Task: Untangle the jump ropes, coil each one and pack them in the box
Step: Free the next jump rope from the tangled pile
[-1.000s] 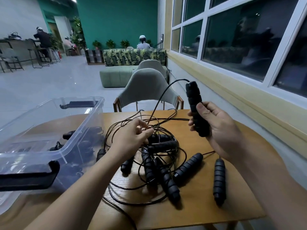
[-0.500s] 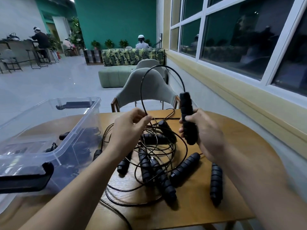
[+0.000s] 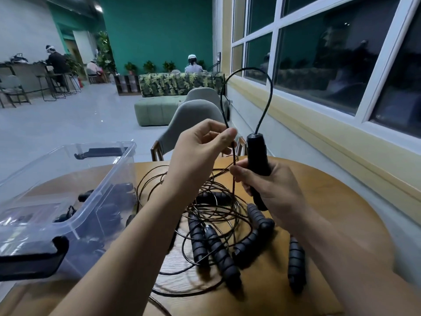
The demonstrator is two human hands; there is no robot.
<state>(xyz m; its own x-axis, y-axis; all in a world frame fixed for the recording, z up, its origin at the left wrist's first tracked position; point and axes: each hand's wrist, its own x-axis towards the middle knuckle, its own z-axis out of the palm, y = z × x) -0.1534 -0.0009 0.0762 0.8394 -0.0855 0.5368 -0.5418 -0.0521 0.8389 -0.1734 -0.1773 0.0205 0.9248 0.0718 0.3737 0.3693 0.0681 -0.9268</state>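
**One jump rope raised from the tangle**

Nearest, at the left edge, a clear plastic box (image 3: 107,181) with a black clip latch (image 3: 32,258) is stood open on the round wooden table (image 3: 330,201). Dark items are seen through its wall but cannot be told apart. Beside it, in the middle of the table, a tangle of thin black jump ropes (image 3: 211,213) is spread, with several ribbed black foam grips lying in and around it. One loose ribbed grip (image 3: 296,263) is laid apart at the right of the heap.

Above the tangle, a black handle (image 3: 256,153) is gripped upright by the right hand (image 3: 271,185), the fingers wrapped round its lower part. From its top a thin black cord (image 3: 248,68) is arched up and over in a loop. It is pinched between thumb and fingers of the left hand (image 3: 198,153), just beside the handle. Below the pinch the cord is led down past the right thumb into the heap.

Behind the table a grey shell chair (image 3: 191,119) is drawn up, and farther off a green sofa (image 3: 157,110) is placed before a teal wall.
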